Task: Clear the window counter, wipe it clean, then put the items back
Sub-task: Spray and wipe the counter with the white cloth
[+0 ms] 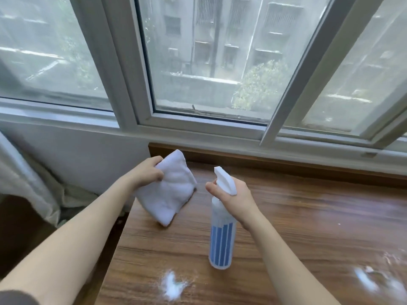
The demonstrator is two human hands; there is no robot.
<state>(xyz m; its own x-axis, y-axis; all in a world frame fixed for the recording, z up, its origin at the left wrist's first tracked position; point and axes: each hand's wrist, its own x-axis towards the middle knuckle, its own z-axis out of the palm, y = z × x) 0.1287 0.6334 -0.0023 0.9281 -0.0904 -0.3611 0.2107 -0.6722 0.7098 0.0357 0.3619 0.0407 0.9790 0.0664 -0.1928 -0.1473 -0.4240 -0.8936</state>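
Note:
My left hand [148,172] grips the upper corner of a folded white cloth [169,192], which hangs above the left end of the wooden window counter [297,216]. A white spray bottle [222,234] with blue vertical stripes is held in the air over the counter by my right hand [233,194], whose fingers curl round its neck and white trigger head. The nozzle points up and to the left, toward the window. White patches of sprayed foam [172,287] lie on the counter near the front edge, with more foam [374,280] at the right.
A white-framed sliding window [198,126] runs along the back of the counter, its right sash angled. A white wall [88,155] and a pale curtain [24,186] stand left of the counter, with a dark gap below the counter's left edge.

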